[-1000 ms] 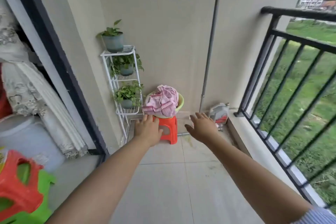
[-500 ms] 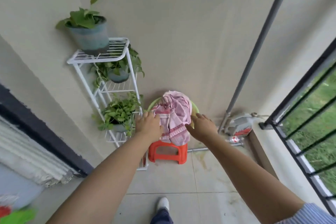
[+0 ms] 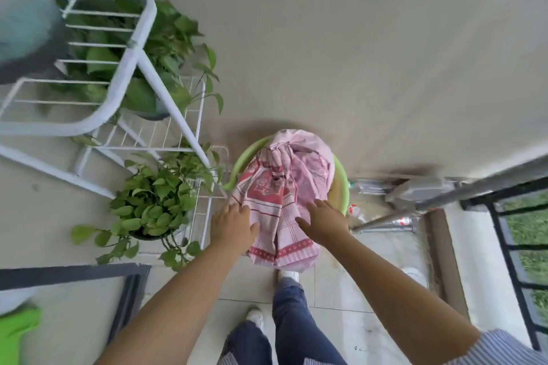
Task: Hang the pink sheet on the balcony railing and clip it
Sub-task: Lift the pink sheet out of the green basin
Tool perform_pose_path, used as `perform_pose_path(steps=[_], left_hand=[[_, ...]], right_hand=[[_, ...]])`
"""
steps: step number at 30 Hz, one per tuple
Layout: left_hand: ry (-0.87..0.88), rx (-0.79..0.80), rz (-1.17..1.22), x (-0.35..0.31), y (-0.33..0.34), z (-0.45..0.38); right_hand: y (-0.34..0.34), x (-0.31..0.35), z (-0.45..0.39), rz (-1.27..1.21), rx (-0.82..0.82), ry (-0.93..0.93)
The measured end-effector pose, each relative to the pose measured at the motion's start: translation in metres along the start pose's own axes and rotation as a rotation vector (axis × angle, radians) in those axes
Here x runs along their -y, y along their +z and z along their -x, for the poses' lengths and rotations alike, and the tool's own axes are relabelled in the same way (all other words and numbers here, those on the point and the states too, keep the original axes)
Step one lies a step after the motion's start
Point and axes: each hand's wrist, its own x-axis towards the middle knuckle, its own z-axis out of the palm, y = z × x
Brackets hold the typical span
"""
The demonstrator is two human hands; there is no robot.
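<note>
The pink sheet (image 3: 281, 195) lies bunched in a green basin (image 3: 341, 181) at centre frame, one end spilling over the near rim. The left hand (image 3: 234, 224) and right hand (image 3: 324, 221) rest on it, fingers spread, not yet closed on cloth. Best to gather deep handfuls so no end drags. A white plant rack (image 3: 142, 47) stands close at left; the balcony railing (image 3: 510, 231) runs along the right edge.

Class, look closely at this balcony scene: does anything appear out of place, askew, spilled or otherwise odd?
Two things. The pink sheet is bundled in the green basin and spills over its front rim, hanging down towards the floor. Right of the basin, a plastic bottle lies on its side on the floor by the wall, like litter.
</note>
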Motion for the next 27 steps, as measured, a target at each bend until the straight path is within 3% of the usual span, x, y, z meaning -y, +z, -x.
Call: perform_pose_path(steps=[4, 8, 14, 17, 20, 23, 27], left_hand=[[-0.104, 0.124, 0.051, 0.006, 0.034, -0.042], [-0.299, 0.141, 0.204, 0.015, 0.066, -0.075], [-0.671, 0.148, 0.655, 0.027, 0.099, -0.102], [-0.672, 0.184, 0.797, 0.03, 0.101, -0.109], [-0.641, 0.109, 0.92, 0.024, 0.087, -0.106], [-0.534, -0.014, 0.995, 0.01, 0.062, -0.095], [-0.447, -0.084, 1.085, 0.0, 0.028, -0.074]], right_hand=[[0.023, 0.009, -0.067, 0.01, 0.109, -0.07], [0.046, 0.019, -0.116, 0.049, 0.178, -0.173], [0.059, 0.016, -0.148, 0.146, 0.168, -0.23], [0.055, 0.006, -0.148, -0.004, 0.098, -0.28], [0.042, -0.011, -0.138, -0.216, -0.074, -0.395], [0.022, -0.031, -0.123, -0.233, -0.235, -0.5], [0.005, -0.053, -0.104, -0.255, -0.266, -0.588]])
